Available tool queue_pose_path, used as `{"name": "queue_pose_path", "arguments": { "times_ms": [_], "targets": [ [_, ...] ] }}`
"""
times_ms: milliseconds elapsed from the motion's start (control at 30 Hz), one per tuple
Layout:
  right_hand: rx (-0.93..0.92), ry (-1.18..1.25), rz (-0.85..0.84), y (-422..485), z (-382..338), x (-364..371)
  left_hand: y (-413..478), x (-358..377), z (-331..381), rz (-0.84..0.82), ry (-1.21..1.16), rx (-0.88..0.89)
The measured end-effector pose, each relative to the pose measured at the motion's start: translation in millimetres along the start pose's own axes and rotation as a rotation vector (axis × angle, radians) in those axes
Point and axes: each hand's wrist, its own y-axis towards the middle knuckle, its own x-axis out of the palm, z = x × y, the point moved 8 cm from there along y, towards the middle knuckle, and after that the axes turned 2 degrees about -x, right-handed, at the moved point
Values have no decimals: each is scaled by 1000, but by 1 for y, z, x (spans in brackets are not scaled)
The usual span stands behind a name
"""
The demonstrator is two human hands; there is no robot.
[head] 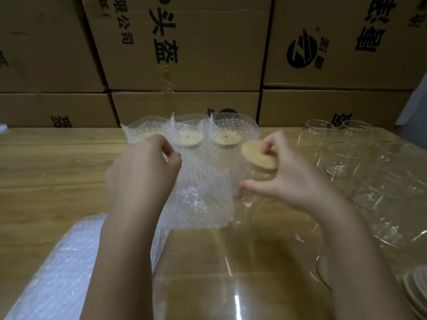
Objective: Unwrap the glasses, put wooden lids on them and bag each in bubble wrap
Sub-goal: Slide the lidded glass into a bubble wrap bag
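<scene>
The one wide-angle camera, worn on the person's head, looks forward and down, close over the left hand (143, 167) and right hand (288, 179) above the wooden table (57, 162), facing stacked cardboard boxes (208, 54) just behind it.

The light is dim and warm, falling softly from overhead, so the desk (57, 162) carries only faint, diffuse shadows. Glare shows as a white streak on the clear plastic sheet (236, 301) at the bottom edge, and as pale sparkle on the bubble wrap bag (203, 192) and the bubble wrap stack (57, 262) at lower left. The whole picture is soft: the right hand (291, 179) and the wooden lid (256, 155) it grips look faintly smeared, and the cartons (184, 42) behind bow with wide-angle distortion.
</scene>
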Motion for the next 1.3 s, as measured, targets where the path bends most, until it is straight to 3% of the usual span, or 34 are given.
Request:
{"name": "queue_pose_path", "arguments": {
  "times_ms": [167, 233, 300, 367, 467, 567, 900, 1000, 1100, 1233, 1300],
  "targets": [
    [-12, 274, 484, -30, 6, -86, -4, 3, 13, 29, -71, 48],
    [-27, 484, 593, -36, 15, -106, -6, 5, 18, 34, -78, 63],
    [69, 755, 532, -32, 34, -105, -7, 7, 22, 38, -71, 61],
    [1, 912, 366, -32, 31, -95, -8, 8, 25, 36, -73, 64],
    [-35, 995, 275, -27, 18, -85, -12, 9, 31, 30, -88, 96],
    [-62, 878, 237, -23, 0, -75, -14, 8, 36, 25, -88, 129],
    [-17, 568, 369, -27, -2, -74, -11, 23, 34, -196, -364, 104],
    [-2, 550, 399, -25, -3, -72, -13, 25, 41, -195, -476, 116],
    [49, 615, 463, -23, 9, -72, -13, 26, 48, -162, -478, 253],
    [121, 773, 550, -24, 24, -75, -26, 52, 57, -507, -455, 476],
    [128, 814, 580, -25, 26, -78, -33, 56, 65, -504, -400, 571]
  ]
}}
